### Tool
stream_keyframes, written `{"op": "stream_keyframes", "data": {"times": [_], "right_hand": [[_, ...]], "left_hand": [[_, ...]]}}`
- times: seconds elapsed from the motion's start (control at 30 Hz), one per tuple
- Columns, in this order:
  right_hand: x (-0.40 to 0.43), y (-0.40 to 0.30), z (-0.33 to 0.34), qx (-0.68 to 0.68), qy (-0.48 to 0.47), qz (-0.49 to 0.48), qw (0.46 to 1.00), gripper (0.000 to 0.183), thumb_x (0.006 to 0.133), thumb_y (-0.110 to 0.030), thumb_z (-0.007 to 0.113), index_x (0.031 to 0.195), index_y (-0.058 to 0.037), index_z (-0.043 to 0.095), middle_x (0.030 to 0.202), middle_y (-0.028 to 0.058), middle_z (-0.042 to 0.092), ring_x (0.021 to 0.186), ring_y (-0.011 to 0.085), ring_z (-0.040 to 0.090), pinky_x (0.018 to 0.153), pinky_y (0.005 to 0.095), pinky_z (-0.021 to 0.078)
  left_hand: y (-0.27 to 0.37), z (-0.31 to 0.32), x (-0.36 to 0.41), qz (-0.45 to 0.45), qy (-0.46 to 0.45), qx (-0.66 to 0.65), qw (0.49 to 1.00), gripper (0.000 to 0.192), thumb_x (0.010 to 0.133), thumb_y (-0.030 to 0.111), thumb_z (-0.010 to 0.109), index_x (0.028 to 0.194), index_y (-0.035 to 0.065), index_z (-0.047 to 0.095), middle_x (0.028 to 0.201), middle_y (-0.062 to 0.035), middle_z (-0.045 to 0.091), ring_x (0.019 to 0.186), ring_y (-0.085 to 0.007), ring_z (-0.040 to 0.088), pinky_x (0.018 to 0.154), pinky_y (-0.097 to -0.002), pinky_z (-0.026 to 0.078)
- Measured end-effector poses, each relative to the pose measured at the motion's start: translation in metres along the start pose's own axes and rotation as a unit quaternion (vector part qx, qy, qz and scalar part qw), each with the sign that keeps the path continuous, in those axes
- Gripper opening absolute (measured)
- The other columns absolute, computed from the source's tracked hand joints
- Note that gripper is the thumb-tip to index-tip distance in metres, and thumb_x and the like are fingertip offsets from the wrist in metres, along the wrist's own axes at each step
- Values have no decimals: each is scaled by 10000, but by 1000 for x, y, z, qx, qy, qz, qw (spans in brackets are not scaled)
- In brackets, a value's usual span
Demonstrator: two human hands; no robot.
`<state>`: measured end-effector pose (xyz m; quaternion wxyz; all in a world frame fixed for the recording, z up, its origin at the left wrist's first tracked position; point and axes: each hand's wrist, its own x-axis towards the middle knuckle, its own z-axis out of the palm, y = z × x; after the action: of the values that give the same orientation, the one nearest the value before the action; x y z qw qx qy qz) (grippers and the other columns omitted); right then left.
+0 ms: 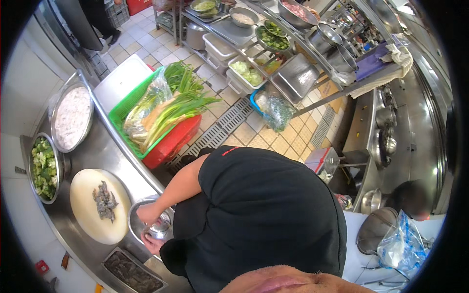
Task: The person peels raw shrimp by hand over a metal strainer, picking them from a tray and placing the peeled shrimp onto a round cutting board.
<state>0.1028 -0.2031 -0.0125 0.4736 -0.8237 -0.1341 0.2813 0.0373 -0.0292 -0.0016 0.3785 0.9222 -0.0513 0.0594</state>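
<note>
Over a metal bowl [132, 227] my right hand [148, 214] is bent down, its fingertips hidden below it. My left hand [152, 244] lies at the same bowl's lower side, close to the right one, with some fingers inside the rim. Something shiny and partly reddish shows between them, too small to name. Whether either hand grips anything is unclear. Beside the bowl, a round pale cutting board [82, 216] carries a pile of raw grey shrimp [105, 202]. A rectangular metal tray [164, 284] holds more dark, shrimp-like pieces.
Bowls of broccoli [44, 168] and pale, wet food [71, 117] stand on the steel counter [110, 154]. A green basket [121, 110] of leafy greens sits on a red container [176, 143]. Behind are metal shelves [234, 33] and a person's legs [99, 18]; another head shows at right [408, 199].
</note>
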Motion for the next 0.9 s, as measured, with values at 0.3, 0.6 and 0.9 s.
{"op": "stream_keyframes", "data": {"times": [0.3, 0.6, 0.9], "right_hand": [[-29, -33, 6, -81, 177, -227, 954, 204, 641, -118, 679, 800, -10, 747, 769, 166, 709, 717, 339, 687, 642, 413, 542], [-11, -27, 8, 43, 197, -204, 958, 164, 609, -91, 645, 700, 28, 710, 660, 210, 652, 601, 357, 645, 558, 423, 506], [-27, -30, 6, 9, 166, -142, 976, 163, 622, -98, 671, 639, 62, 644, 645, 234, 630, 609, 384, 637, 554, 449, 494]], "left_hand": [[-50, 1, -8, -291, 27, -241, 925, 307, 938, 102, 597, 1200, -52, 637, 1104, -226, 677, 1006, -274, 675, 826, -356, 554], [-17, 13, -15, -144, -21, -253, 957, 466, 919, 182, 637, 1334, -12, 551, 1351, -253, 534, 1250, -334, 509, 1033, -411, 410], [23, 18, -13, -195, 6, -119, 974, 315, 946, 168, 615, 1163, -55, 657, 1039, -187, 694, 879, -262, 668, 808, -372, 540]]}}
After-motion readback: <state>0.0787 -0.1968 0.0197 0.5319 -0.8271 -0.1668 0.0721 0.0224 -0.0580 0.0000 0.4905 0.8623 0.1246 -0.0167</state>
